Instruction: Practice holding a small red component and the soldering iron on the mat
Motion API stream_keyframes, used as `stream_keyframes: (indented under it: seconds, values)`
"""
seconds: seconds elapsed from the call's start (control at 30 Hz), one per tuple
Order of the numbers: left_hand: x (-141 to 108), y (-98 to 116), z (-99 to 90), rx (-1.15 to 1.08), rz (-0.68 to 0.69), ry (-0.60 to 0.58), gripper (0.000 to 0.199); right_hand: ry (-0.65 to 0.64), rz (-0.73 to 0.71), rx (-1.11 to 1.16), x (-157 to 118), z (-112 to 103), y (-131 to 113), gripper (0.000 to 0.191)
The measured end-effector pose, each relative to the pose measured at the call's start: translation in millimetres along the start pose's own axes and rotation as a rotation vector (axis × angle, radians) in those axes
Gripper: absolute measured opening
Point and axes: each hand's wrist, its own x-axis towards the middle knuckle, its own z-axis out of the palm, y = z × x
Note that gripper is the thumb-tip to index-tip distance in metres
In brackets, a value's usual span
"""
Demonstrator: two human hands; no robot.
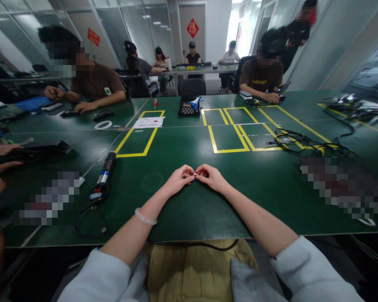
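Note:
Both hands meet over the green table (182,214), fingertips together around a tiny part (195,173) with some white and red-orange on it. My left hand (180,178) pinches it from the left, thumb and fingers closed. From the right, my right hand (210,176) pinches the same small part, with orange showing at its fingertips. The part is too small to identify. To the left lies a dark cylindrical tool (105,174) with a silver-blue band and a black cable.
Yellow tape outlines (231,150) mark the table ahead. Beyond them stands a black tray (184,111) holding a blue-white item. Black cables (290,140) lie at right; a white tape ring (103,125) lies at left. Several people sit around, one person's arms (6,155) at far left.

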Motion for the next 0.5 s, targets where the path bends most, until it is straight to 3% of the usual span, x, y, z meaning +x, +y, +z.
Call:
stream_keyframes:
  seconds: [0.13,0.27,0.4,0.5]
  values:
    - [-6.3,9.2,-13.3,0.067,-0.035,0.004,0.039,-0.001,0.009,-0.015,-0.2,-1.1,0.2,0.018]
    - [-28.2,16.0,-55.3,0.222,-0.015,0.061,0.047,-0.006,0.018,-0.019,-0.1,-1.8,0.5,0.018]
    - [-68.8,6.6,-115.1,0.716,-0.061,0.302,0.051,-0.008,0.016,-0.017,-0.5,-1.6,-0.6,0.018]
    - [-106.6,-8.9,-155.8,1.162,-0.213,0.545,0.058,-0.008,0.020,-0.022,-1.2,-1.4,-1.9,0.018]
